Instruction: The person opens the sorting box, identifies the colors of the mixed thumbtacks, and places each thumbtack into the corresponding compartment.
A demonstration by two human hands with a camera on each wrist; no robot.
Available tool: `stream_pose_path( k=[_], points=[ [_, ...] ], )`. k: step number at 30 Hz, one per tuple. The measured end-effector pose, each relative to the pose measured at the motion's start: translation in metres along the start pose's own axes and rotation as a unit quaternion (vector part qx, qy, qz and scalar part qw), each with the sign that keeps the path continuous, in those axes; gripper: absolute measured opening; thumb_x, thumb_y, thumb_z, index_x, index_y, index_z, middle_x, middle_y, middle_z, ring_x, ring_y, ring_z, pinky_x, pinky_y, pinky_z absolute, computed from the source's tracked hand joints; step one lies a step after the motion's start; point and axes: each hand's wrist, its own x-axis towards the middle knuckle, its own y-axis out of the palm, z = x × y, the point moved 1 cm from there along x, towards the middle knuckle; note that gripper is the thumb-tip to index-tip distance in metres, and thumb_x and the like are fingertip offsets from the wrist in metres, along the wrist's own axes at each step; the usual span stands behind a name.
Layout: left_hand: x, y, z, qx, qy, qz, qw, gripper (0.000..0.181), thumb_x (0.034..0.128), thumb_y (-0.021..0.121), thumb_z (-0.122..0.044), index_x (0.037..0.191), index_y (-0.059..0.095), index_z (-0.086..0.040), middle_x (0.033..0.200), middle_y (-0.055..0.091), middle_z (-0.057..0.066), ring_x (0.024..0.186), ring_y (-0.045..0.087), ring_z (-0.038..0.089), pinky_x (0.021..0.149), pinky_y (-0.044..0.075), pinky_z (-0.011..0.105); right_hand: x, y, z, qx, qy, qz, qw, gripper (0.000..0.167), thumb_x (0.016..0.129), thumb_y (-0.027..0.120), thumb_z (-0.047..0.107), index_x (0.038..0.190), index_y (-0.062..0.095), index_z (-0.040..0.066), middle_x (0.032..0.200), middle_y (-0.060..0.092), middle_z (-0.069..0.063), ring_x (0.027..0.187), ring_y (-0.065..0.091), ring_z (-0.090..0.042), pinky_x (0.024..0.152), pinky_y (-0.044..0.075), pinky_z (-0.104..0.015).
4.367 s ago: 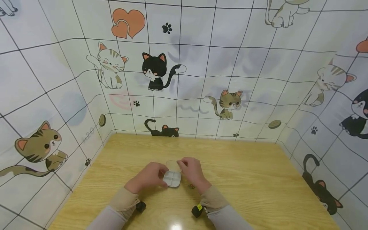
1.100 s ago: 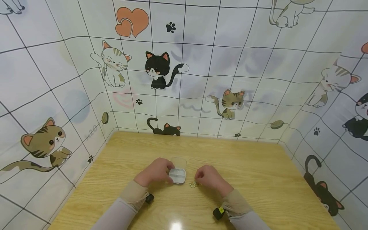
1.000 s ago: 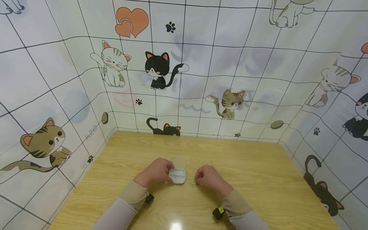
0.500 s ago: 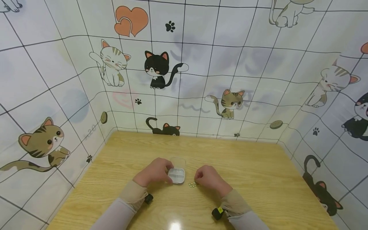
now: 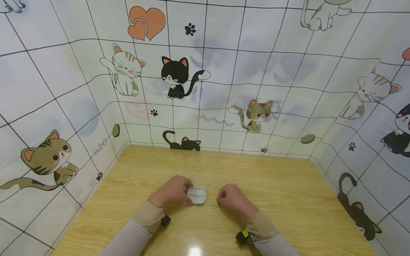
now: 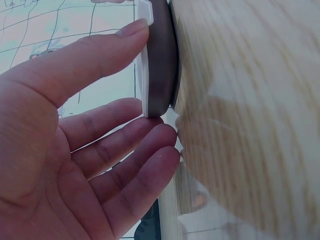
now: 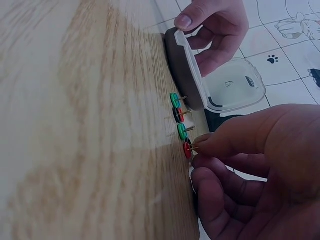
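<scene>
On the table stands a small pill box (image 5: pixel 196 196) with a white divided tray and dark outer sides. Its clear lid (image 7: pixel 235 85) is swung up at the far side. My left hand (image 5: pixel 173 191) holds the box from the left, thumb (image 6: pixel 132 30) on the near rim and fingers at the far side. Several thumbtacks (image 5: pixel 213 205) with coloured heads lie pin up to the right of the box. My right hand (image 5: pixel 235 199) is at their right end, thumb and forefinger pinching the pin of a red thumbtack (image 7: pixel 187 149), its head at the table surface.
The wooden table (image 5: pixel 272 185) reaches back to a wall covering (image 5: pixel 217 71) printed with cats and grid lines, which also stands at both sides. A small black camera (image 5: pixel 242 237) hangs under the right wrist, another camera (image 5: pixel 165 221) under the left.
Since the earliest frame my right hand has left the clear lid and moved right and down to the thumbtacks. Over the last second both hands stay almost still.
</scene>
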Motion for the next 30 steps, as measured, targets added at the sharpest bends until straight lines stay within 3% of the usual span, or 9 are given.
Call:
stream_pose_path(
  k=[17, 30],
  points=[
    [0.003, 0.000, 0.002, 0.007, 0.003, 0.001, 1.0000, 0.049, 0.0671, 0.099, -0.028, 0.110, 0.079, -0.014, 0.099, 0.074, -0.006, 0.088, 0.060, 0.014, 0.085, 0.053, 0.036, 0.002, -0.006, -0.012, 0.009, 0.009, 0.030, 0.9995, 0.017, 0.082, 0.078, 0.005, 0.069, 0.074, 0.015, 0.061, 0.059, 0.010, 0.056, 0.050, -0.006, 0.054, 0.041, -0.024],
    [0.001, 0.000, 0.000, 0.004, -0.005, 0.000, 1.0000, 0.050, 0.0669, 0.100, -0.027, 0.111, 0.079, -0.015, 0.100, 0.073, -0.006, 0.088, 0.060, 0.014, 0.085, 0.053, 0.036, -0.001, -0.005, -0.009, 0.000, 0.014, 0.036, 0.9993, 0.018, 0.081, 0.081, 0.005, 0.069, 0.073, 0.015, 0.064, 0.060, 0.009, 0.059, 0.051, -0.008, 0.056, 0.042, -0.024]
  ],
)
